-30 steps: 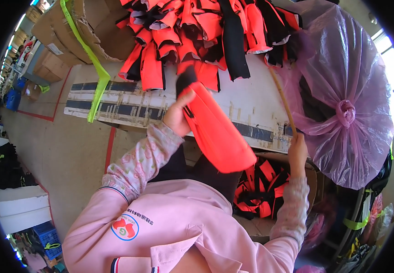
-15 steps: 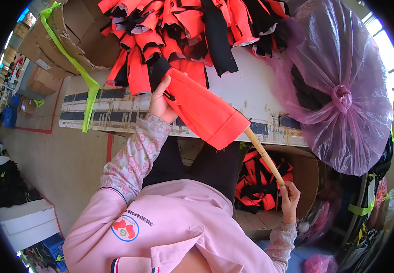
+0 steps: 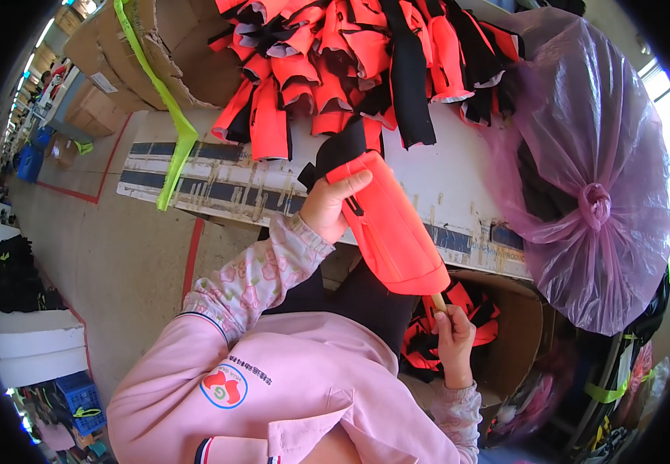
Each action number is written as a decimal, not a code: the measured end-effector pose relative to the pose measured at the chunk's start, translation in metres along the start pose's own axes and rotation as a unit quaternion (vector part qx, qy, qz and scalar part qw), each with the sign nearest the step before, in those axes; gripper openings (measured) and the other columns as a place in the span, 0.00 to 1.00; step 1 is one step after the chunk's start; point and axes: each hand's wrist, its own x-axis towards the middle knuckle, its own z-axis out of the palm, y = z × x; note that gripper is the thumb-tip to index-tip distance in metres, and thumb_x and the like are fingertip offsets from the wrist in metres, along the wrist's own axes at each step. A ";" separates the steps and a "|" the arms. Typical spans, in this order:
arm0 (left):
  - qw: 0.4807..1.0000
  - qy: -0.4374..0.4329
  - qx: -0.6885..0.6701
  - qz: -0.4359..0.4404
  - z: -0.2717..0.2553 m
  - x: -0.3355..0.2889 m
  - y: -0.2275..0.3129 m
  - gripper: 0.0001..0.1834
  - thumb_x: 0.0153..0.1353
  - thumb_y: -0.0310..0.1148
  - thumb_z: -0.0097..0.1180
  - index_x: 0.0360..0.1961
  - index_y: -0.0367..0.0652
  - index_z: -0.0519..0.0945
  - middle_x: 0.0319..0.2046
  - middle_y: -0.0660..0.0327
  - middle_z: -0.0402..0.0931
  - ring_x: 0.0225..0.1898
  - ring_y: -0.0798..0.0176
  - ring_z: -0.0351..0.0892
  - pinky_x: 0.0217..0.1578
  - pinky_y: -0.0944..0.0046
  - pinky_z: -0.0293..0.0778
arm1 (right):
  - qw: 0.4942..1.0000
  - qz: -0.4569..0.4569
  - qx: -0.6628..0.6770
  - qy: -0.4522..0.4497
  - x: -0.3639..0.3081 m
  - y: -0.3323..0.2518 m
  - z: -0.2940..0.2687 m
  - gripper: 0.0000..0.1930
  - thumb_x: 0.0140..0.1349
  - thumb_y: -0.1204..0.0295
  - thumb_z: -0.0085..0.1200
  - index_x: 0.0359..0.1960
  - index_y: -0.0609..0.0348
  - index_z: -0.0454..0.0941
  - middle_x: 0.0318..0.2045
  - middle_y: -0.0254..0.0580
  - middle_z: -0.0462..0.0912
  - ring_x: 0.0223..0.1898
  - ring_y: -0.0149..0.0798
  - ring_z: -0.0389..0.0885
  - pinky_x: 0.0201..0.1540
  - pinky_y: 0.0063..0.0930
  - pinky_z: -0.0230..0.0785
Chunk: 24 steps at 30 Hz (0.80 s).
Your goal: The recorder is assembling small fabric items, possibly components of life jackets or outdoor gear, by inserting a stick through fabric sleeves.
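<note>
A bright orange fabric pouch [image 3: 397, 232] with a black end and a zip along its side hangs slantwise in front of me. My left hand [image 3: 332, 204] grips it near the black end, thumb across the orange cloth. At the pouch's lower end a thin wooden stick [image 3: 439, 301] goes into it; most of the stick is hidden inside. My right hand [image 3: 456, 337] pinches the short part of the stick that shows, just below the pouch. Beyond my left hand lies a heap of similar orange and black pouches [image 3: 271, 124].
The heap lies on a white worktable [image 3: 219, 174] with worn edges. A cardboard box [image 3: 196, 62] with a yellow-green strip [image 3: 184, 139] stands at the left. A knotted purple plastic bag [image 3: 594, 205] bulges at the right. Below the table, another box [image 3: 517, 340] holds orange and black pieces.
The stick has gone much further into the pouch, and my right hand is now close to the pouch's lower end. The pouch hangs more steeply. The whole view has shifted slightly.
</note>
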 end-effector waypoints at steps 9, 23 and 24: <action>0.995 0.061 -0.013 0.074 0.004 -0.010 -0.005 0.12 0.56 0.28 0.58 0.42 0.42 0.76 0.37 0.64 0.78 0.39 0.66 0.77 0.42 0.64 0.74 | 0.975 0.082 0.202 -0.035 0.002 -0.014 0.053 0.05 0.62 0.74 0.51 0.32 0.64 0.76 0.17 0.27 0.71 0.18 0.19 0.65 0.20 0.14 0.57; 0.993 0.095 0.000 0.076 -0.008 -0.009 -0.002 0.14 0.55 0.27 0.59 0.44 0.41 0.75 0.37 0.63 0.78 0.38 0.66 0.77 0.41 0.62 0.74 | 0.997 0.054 0.046 0.036 -0.013 -0.027 0.047 0.05 0.61 0.74 0.51 0.31 0.64 0.74 0.13 0.28 0.69 0.16 0.20 0.66 0.18 0.16 0.58; 0.987 0.113 0.011 0.118 -0.004 -0.011 -0.014 0.15 0.55 0.26 0.59 0.44 0.41 0.75 0.37 0.63 0.77 0.39 0.66 0.77 0.41 0.63 0.74 | 0.993 0.075 0.093 0.021 -0.010 -0.032 0.053 0.05 0.61 0.74 0.51 0.31 0.64 0.74 0.13 0.29 0.69 0.16 0.20 0.66 0.19 0.16 0.58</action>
